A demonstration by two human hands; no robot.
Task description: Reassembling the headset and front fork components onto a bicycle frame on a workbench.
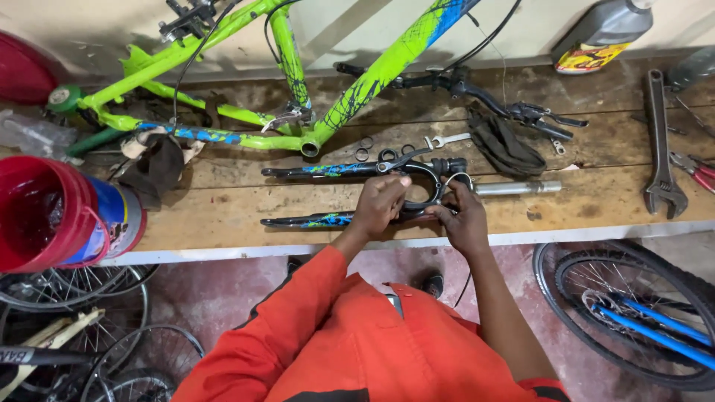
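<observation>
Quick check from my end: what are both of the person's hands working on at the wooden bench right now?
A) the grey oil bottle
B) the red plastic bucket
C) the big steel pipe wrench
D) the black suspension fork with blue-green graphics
D: the left hand and the right hand both grip the crown of the black suspension fork with blue-green graphics, which lies on the wooden bench.

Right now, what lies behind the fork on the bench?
Behind the fork lie small rings, a spanner and the green frame. The left hand covers the fork's crown.

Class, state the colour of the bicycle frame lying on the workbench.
Bright green with blue and black splashes: the bicycle frame, best seen in the head view.
</observation>
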